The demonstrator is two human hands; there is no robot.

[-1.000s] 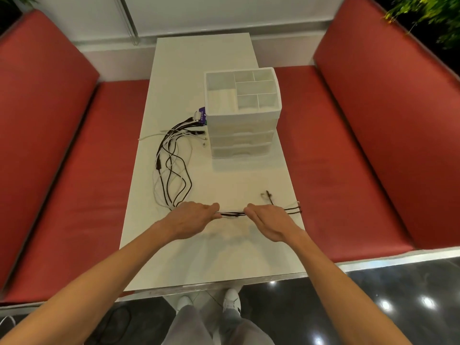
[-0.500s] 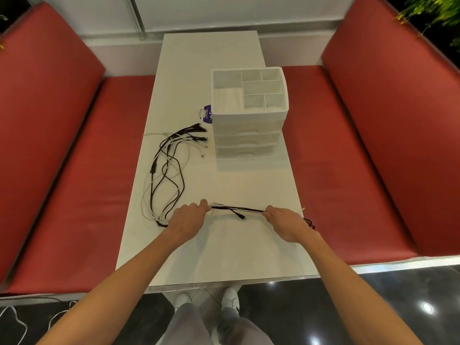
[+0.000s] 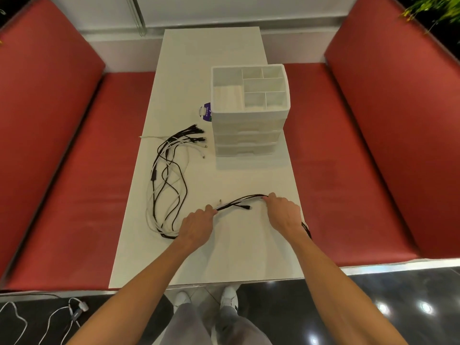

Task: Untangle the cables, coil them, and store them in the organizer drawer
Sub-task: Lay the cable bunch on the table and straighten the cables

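At the near end of a white table [image 3: 206, 58], a person's two bare hands grip a bundle of black and white cables [image 3: 239, 203]. The left hand [image 3: 196, 226], fingers curled, pinches the bundle at its fingertips. The right hand [image 3: 283, 214], also curled, closes round the same strands farther along, near the table's right edge. Between the hands the bundle runs in a shallow arc; whether it touches the tabletop cannot be told. One black plug end [image 3: 247, 207] sticks out loose from it. Beyond the left hand the cables sweep in long tangled loops [image 3: 169, 180] across the left side of the table, their connector ends [image 3: 194, 131] fanned out just beside the organizer [image 3: 249, 110]. A short black length shows past the right wrist at the table edge. The white organizer stands toward the table's far right, its open top tray divided into compartments, its three drawers [image 3: 246, 138] pushed in. A purple tag [image 3: 207, 112] lies against its left side. Red benches [image 3: 62, 170] flank the table.
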